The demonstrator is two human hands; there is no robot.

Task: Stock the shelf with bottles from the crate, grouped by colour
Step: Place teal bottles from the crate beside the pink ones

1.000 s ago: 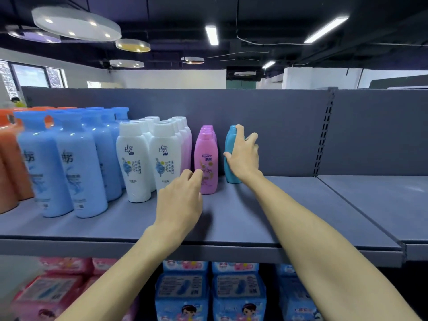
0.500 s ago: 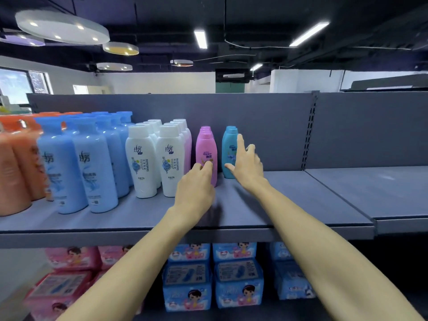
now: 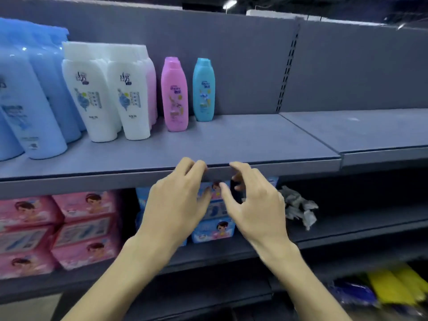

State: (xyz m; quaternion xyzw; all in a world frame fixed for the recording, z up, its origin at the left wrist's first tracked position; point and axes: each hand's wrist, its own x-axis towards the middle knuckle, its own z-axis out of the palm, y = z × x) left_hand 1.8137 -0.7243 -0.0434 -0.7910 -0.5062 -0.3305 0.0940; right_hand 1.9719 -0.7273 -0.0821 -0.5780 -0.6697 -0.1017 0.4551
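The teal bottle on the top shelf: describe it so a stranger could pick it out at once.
Start at the grey upper shelf and run right along its row of bottles, past the big blue ones and the white bottles. The teal bottle is the last one, right of the pink bottle. It is the only teal one, standing alone with bare shelf to its right.

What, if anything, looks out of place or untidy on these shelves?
A crumpled grey wad lies loose on the lower shelf, right of the blue packs, looking like leftover wrapping rather than stock. The bottles above stand upright in colour groups.
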